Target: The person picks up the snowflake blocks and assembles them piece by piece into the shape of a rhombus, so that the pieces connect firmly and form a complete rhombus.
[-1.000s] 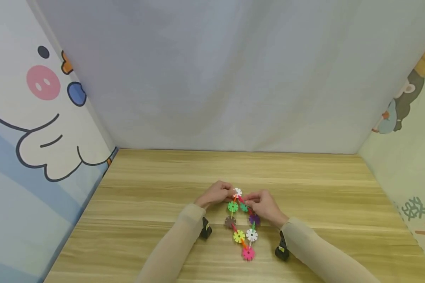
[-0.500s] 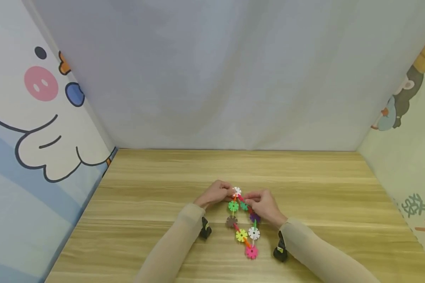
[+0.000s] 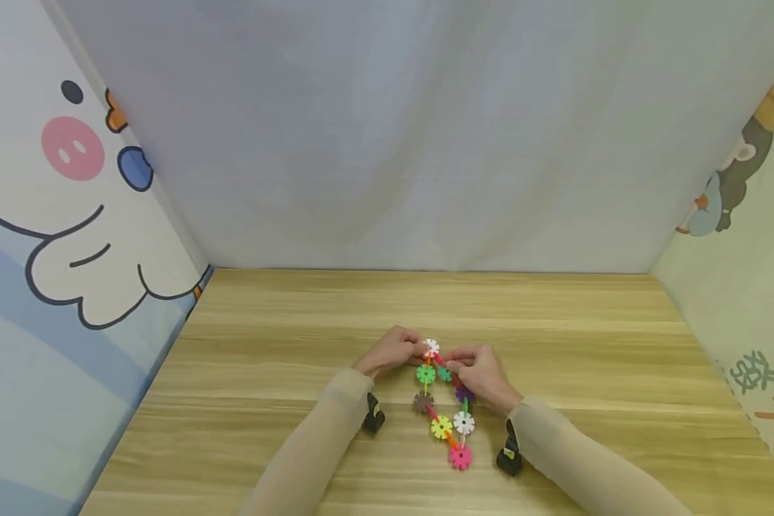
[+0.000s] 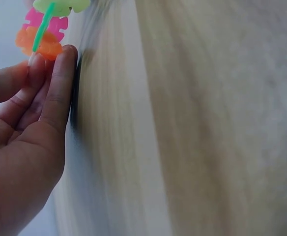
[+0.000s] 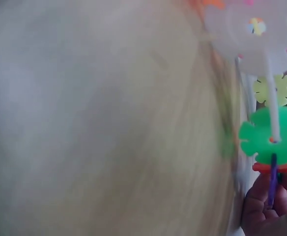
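Note:
Snowflake-shaped plastic building discs are slotted together into a long closed loop. At its far tip, my left hand [image 3: 392, 352] pinches a white snowflake disc [image 3: 431, 348] between thumb and fingers. My right hand [image 3: 486, 375] pinches the chain by a teal snowflake disc [image 3: 444, 373]; fingers partly cover that stretch. Down the left side run a green disc [image 3: 426, 374], a brown disc [image 3: 423, 402] and a yellow disc [image 3: 441, 427]. A pink disc [image 3: 461, 457] forms the near end. The right side has another white disc [image 3: 464, 423] and a purple disc [image 3: 464, 393].
Beneath the hands is a wood-grain table [image 3: 264, 315]. A plain pale curtain [image 3: 387, 143] closes off its back edge, and printed cartoon panels stand at both sides. Each wrist carries a small black camera [image 3: 373, 415].
The loop's near end has swung slightly to the right and away from me. Both hands keep their pinch on the far part, almost still.

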The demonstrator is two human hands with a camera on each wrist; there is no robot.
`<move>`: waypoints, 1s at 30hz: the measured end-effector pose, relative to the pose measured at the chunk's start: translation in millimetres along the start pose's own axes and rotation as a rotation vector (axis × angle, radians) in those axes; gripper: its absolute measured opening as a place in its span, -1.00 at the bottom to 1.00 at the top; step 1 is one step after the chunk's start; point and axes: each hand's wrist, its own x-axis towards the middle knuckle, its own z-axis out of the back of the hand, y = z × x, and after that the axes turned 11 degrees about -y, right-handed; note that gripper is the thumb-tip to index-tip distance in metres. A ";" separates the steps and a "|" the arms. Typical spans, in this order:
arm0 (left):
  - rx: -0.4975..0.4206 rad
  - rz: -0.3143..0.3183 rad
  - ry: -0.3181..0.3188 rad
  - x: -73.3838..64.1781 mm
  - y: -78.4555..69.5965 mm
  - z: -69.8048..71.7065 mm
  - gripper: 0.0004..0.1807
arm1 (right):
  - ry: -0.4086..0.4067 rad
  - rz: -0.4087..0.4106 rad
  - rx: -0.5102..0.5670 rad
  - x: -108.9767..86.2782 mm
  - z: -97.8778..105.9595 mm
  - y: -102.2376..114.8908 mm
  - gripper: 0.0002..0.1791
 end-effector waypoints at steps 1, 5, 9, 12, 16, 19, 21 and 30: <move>0.000 0.001 0.006 -0.2 0.0 0.2 -0.81 | 0.001 0.000 -0.002 -0.2 -0.1 -0.3 -0.86; 0.001 0.010 0.031 -1.6 -1.9 1.1 -0.79 | -0.003 -0.010 0.003 -0.8 -0.3 -0.2 -0.86; 0.012 0.009 0.039 -9.5 -12.8 0.9 -0.80 | -0.008 -0.027 0.025 -1.7 -0.2 1.6 -0.87; 0.022 0.001 0.026 -8.9 -11.5 0.5 -0.82 | -0.007 -0.030 0.037 -1.4 0.0 1.0 -0.86; 0.027 -0.009 0.023 -1.1 -0.6 0.5 -0.83 | -0.010 -0.031 0.035 -1.1 0.3 -0.2 -0.86; 0.009 -0.009 0.028 0.8 1.1 1.0 -0.83 | -0.010 -0.040 0.039 -0.5 0.1 0.7 -0.86; -0.002 -0.006 0.028 1.5 1.4 1.4 -0.83 | -0.009 -0.044 0.043 0.0 -0.1 0.9 -0.86; 0.006 0.016 0.027 0.9 -1.0 0.7 -0.84 | 0.009 -0.055 0.072 0.5 3.0 -3.2 -0.84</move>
